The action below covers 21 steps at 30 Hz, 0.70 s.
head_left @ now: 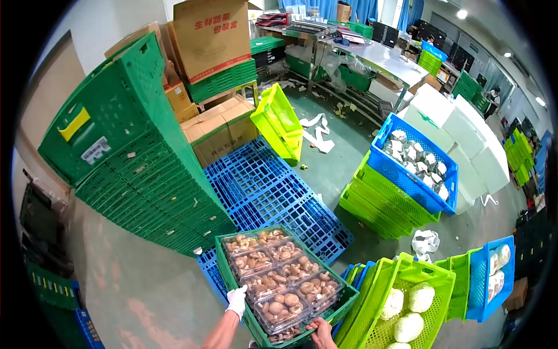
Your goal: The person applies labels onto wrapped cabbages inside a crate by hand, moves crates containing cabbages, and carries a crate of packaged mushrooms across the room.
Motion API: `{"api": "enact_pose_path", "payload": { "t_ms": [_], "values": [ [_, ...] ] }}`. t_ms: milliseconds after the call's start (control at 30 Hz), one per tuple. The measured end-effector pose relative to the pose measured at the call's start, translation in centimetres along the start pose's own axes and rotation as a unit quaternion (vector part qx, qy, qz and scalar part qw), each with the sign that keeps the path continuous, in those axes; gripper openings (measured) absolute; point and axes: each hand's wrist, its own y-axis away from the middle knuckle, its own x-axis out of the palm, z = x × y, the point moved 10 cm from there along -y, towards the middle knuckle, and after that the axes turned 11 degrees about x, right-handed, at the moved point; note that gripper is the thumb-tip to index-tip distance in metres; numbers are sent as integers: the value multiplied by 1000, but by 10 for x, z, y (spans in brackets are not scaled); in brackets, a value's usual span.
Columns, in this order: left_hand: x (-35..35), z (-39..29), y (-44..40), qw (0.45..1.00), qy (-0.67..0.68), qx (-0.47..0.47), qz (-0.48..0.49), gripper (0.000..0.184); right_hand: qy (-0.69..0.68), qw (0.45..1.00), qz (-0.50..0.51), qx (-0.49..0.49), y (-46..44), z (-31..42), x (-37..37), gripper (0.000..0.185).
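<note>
A green crate [349,295] holds several clear plastic boxes of brown mushrooms [285,306], set in rows and stacked in layers. My left hand [236,301], in a white glove, grips the crate's left side near the front. Bare, my right hand [319,333] is closed on the crate's near edge, its fingers partly hidden by the rim. The crate's far end overlaps a blue plastic pallet [261,183] in view; whether it touches the pallet I cannot tell.
A tall stack of green crates [145,168] stands at left. Lime crates with cabbages [408,327] are close on my right. A blue crate of wrapped packs [415,160] tops another stack. A lime crate [279,125] leans by the pallet, and white strapping [318,134] litters the floor.
</note>
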Motion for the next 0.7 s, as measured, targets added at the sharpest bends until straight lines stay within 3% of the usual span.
{"api": "enact_pose_path", "payload": {
  "t_ms": [267, 300, 500, 700],
  "values": [
    [-37, -65, 38, 995, 62, 70, 45, 16, 64, 997, 42, -6, 82, -1, 34, 15],
    [-40, -72, 49, 993, 113, 32, 20, 19, 73, 996, 49, -15, 93, -2, 33, 14],
    [-57, -130, 95, 985, 119, 101, 76, 16, 147, 982, 68, -93, 158, -4, 36, 19],
    [-81, -156, 125, 957, 199, 145, 155, 20, 63, 969, 165, -170, 229, -34, 26, 19]
  ]
}}
